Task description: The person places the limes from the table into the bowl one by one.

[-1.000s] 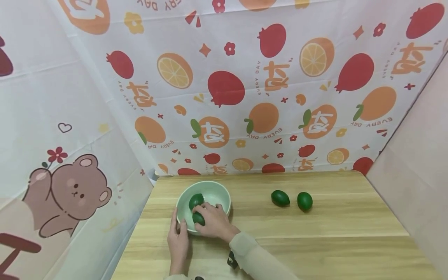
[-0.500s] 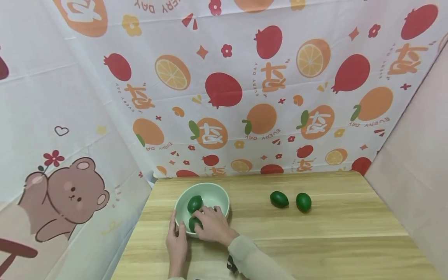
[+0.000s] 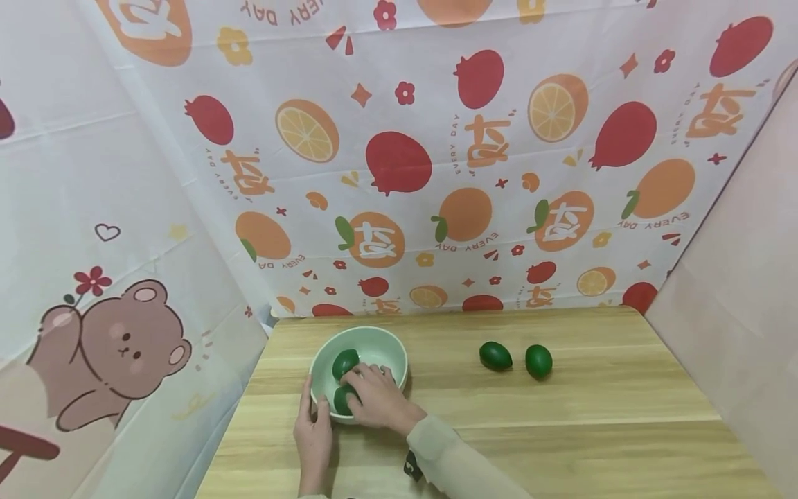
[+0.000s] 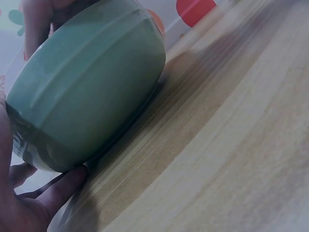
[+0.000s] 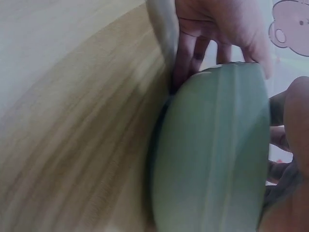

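Observation:
A pale green bowl (image 3: 382,344) stands at the table's left, with two dark green limes inside. My left hand (image 3: 313,436) holds the bowl's near left side, thumb by the rim; in the left wrist view its fingers (image 4: 63,191) reach round the lower wall. My right hand (image 3: 379,400) is inside the bowl, its fingers curled over the nearer lime (image 3: 343,400), which it partly hides. The other lime (image 3: 345,364) lies just beyond that hand's fingertips. In the right wrist view the bowl wall (image 5: 212,145) hides the limes.
Two more limes, one pointed (image 3: 495,355) and one rounder-looking (image 3: 539,361), lie apart to the right on the wooden table (image 3: 561,443). A fruit-printed cloth (image 3: 399,163) hangs behind the table; a bear-printed cloth (image 3: 134,339) hangs at left.
The lime under my right hand has shifted slightly left and towards me inside the bowl. My left hand stays at the bowl's side. The whole view has shifted a little.

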`<action>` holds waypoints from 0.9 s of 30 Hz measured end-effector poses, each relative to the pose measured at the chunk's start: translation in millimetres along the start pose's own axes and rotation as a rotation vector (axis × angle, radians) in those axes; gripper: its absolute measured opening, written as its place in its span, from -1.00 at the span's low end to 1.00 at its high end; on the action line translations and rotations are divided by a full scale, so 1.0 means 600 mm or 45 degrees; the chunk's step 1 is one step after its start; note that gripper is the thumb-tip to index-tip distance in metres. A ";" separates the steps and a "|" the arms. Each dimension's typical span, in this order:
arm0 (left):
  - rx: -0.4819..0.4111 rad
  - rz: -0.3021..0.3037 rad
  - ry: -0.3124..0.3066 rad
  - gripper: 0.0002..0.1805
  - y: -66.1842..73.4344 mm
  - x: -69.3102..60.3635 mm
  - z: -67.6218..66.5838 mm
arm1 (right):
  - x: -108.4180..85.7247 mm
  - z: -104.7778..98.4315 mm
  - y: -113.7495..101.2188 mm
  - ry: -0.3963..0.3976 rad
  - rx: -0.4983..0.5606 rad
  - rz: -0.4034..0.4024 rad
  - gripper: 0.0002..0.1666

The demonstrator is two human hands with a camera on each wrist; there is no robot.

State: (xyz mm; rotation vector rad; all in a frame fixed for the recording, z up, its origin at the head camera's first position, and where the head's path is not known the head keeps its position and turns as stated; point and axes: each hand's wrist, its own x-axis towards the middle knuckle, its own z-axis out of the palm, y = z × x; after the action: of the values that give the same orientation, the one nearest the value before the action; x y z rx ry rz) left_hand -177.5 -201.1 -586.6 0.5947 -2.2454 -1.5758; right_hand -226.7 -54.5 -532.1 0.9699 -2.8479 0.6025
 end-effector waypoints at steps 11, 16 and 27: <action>-0.043 -0.007 -0.021 -0.36 0.001 0.001 -0.001 | -0.007 -0.083 0.026 0.086 0.181 0.049 -0.55; -0.077 -0.024 -0.009 -0.37 -0.002 -0.003 -0.002 | -0.021 -0.129 0.055 0.190 0.253 0.021 -0.54; -0.081 -0.030 -0.006 -0.37 0.001 -0.002 0.001 | -0.075 -0.219 0.157 0.406 0.372 0.081 -0.51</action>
State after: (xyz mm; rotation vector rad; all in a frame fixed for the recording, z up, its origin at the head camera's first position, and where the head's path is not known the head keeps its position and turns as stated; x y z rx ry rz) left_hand -176.8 -199.9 -586.4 0.6023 -2.1902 -1.6554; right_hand -254.7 89.8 -451.9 0.7363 -2.5592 1.0950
